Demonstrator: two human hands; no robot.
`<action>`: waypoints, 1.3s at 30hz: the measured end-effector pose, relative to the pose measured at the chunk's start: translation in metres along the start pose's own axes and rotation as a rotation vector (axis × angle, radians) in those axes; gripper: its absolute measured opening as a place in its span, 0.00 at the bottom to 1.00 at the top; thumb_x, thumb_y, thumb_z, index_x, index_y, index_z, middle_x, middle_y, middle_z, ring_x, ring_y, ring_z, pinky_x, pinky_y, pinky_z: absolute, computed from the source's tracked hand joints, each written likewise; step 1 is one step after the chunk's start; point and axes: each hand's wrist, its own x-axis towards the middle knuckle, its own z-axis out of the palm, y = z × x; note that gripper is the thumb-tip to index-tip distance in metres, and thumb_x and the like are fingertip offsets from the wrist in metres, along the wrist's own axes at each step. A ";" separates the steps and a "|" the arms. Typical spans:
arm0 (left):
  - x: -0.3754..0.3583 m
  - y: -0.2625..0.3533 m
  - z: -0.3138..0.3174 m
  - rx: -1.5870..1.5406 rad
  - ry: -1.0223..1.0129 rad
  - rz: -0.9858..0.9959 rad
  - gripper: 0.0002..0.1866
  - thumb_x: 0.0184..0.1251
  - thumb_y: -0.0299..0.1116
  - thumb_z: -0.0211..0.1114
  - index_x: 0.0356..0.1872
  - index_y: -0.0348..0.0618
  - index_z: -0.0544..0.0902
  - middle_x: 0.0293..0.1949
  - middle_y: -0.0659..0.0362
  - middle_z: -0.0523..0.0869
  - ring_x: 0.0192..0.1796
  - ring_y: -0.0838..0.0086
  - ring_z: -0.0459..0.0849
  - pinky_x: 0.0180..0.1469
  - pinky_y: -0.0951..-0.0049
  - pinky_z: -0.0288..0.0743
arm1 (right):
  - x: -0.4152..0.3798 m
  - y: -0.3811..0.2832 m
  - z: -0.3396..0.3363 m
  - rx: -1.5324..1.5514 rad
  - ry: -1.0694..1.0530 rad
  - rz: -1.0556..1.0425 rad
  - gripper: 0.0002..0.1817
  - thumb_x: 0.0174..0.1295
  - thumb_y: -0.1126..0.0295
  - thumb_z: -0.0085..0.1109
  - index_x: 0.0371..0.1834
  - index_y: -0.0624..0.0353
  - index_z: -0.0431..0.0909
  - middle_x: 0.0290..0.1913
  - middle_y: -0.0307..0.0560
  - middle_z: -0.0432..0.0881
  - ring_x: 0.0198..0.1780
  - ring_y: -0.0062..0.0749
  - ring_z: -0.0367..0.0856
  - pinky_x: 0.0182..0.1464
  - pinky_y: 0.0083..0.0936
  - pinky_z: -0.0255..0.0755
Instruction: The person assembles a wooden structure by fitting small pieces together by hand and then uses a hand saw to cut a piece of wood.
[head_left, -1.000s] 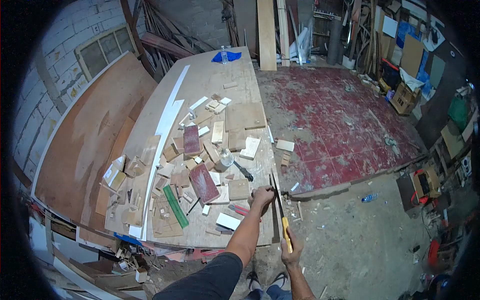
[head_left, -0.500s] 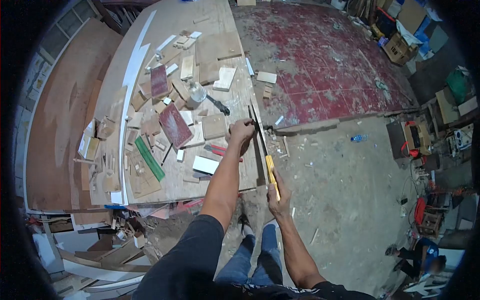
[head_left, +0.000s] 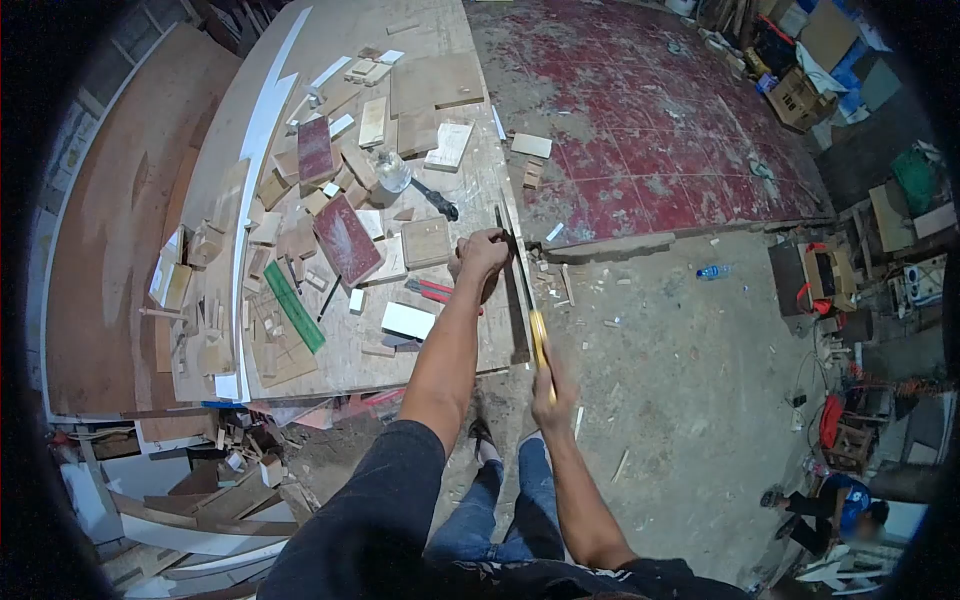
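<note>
My right hand [head_left: 553, 392], slightly blurred, is closed round the yellow handle of a handsaw [head_left: 539, 325]. The saw's dark, narrow blade runs forward along the right edge of the wooden worktable [head_left: 490, 345]. On that edge, just left of the blade, my left hand [head_left: 484, 252] is closed with its fingers curled down. A narrow dark tip pokes out ahead of the left fingers, but what they grip is mostly hidden. Nearby on the table lie red-handled pliers [head_left: 430, 290], a white block [head_left: 408, 320] and a black-handled tool [head_left: 436, 201].
Wood offcuts, two dark red blocks [head_left: 348, 238], a green strip [head_left: 294, 307] and a clear jar [head_left: 392, 172] crowd the table. A raised red floor [head_left: 650, 130] lies beyond its right edge. A blue bottle [head_left: 713, 271] is on the ground; a person [head_left: 845, 505] sits lower right.
My right hand has shifted slightly down and left with the saw and is more blurred. My left hand stays at the table edge. The whole view has tilted a little.
</note>
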 end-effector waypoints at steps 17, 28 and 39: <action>-0.017 0.018 -0.008 -0.061 0.172 -0.124 0.23 0.53 0.47 0.62 0.52 0.59 0.88 0.54 0.54 0.86 0.60 0.53 0.79 0.69 0.57 0.63 | 0.038 0.017 0.018 -0.040 0.103 -0.243 0.20 0.73 0.69 0.47 0.66 0.63 0.75 0.39 0.42 0.85 0.24 0.15 0.69 0.29 0.17 0.67; -0.021 -0.002 -0.011 0.128 0.063 0.194 0.22 0.58 0.31 0.59 0.55 0.57 0.84 0.57 0.60 0.83 0.62 0.54 0.74 0.64 0.44 0.64 | -0.003 0.002 -0.018 0.183 0.016 0.137 0.22 0.69 0.69 0.52 0.64 0.67 0.75 0.43 0.56 0.87 0.25 0.23 0.78 0.32 0.22 0.73; -0.061 -0.008 -0.018 -0.003 0.384 0.543 0.18 0.59 0.27 0.63 0.52 0.40 0.84 0.47 0.47 0.85 0.55 0.53 0.80 0.59 0.58 0.73 | 0.001 -0.003 -0.017 0.122 0.096 0.017 0.22 0.70 0.67 0.50 0.64 0.66 0.75 0.34 0.51 0.86 0.24 0.22 0.76 0.31 0.22 0.72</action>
